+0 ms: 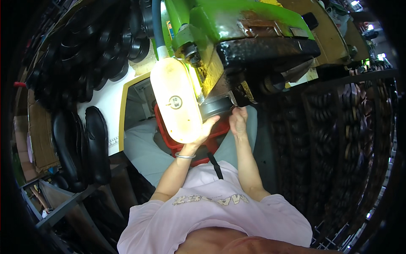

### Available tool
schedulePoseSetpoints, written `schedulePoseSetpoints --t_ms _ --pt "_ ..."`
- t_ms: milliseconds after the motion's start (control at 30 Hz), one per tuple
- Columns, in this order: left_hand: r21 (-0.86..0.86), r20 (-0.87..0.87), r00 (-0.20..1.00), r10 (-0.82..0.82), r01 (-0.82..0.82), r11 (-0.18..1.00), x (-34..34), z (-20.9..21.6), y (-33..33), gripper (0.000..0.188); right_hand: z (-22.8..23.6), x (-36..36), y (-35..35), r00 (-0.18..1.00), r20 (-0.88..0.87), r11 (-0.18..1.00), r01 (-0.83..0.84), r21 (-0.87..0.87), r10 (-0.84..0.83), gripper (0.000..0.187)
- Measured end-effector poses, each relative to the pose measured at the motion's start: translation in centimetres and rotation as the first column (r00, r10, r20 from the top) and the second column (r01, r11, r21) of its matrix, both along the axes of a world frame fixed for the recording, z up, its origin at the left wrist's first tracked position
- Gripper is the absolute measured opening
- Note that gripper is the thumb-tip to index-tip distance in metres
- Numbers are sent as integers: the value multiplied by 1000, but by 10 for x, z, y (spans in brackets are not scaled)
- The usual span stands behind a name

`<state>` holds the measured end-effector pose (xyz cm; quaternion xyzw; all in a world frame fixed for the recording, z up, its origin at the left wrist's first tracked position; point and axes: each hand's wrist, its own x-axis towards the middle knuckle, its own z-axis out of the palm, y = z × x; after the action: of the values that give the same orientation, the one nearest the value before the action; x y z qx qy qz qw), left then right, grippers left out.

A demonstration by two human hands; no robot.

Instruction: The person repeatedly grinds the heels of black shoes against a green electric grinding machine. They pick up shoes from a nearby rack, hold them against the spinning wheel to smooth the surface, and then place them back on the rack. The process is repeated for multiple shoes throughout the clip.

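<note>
Under the head of a green machine (pixel 253 25), I hold a black shoe (pixel 216 108), of which only a smooth dark side shows. My left hand (pixel 204 132), with a silver bangle at the wrist, is closed on the shoe's near left part, thumb along its side. The lamp hides most of its fingers. My right hand (pixel 238 120) grips the shoe's right end, fingers bent up against it beneath the machine. A long glowing lamp (pixel 175 101) hangs just left of the shoe. The shoe's far side is hidden by the machine.
A white table with a yellow edge (pixel 123 110) stands at left, with piled black shoes (pixel 97 42) and a pair of black shoes (pixel 97 144) by its near end. A red basket (pixel 163 127) sits below my hands. Racks of shoes (pixel 330 148) line the right.
</note>
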<state>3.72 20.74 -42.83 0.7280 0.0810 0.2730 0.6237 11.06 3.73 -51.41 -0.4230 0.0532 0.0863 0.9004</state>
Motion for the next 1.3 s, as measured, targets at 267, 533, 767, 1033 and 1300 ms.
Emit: schedulePoseSetpoints --t_ms 267,533,767,1033,1300 --pt "34 -10 996 -94 94 995 -1 18 9 56 119 35 -63 876 459 690 424 -587 -148 32" --pt "-300 113 986 -124 152 942 -15 40 38 54 222 43 -43 721 682 473 561 -680 126 37" --pt "-407 138 990 -22 77 910 -37 60 63 43 218 35 -9 802 580 721 318 -616 143 55" --pt "-449 213 976 48 54 892 -78 28 112 46 197 15 37 831 476 784 80 -615 289 89" --pt "-475 198 980 -9 104 874 -115 2 144 44 176 -21 82 689 672 880 107 -463 271 89"
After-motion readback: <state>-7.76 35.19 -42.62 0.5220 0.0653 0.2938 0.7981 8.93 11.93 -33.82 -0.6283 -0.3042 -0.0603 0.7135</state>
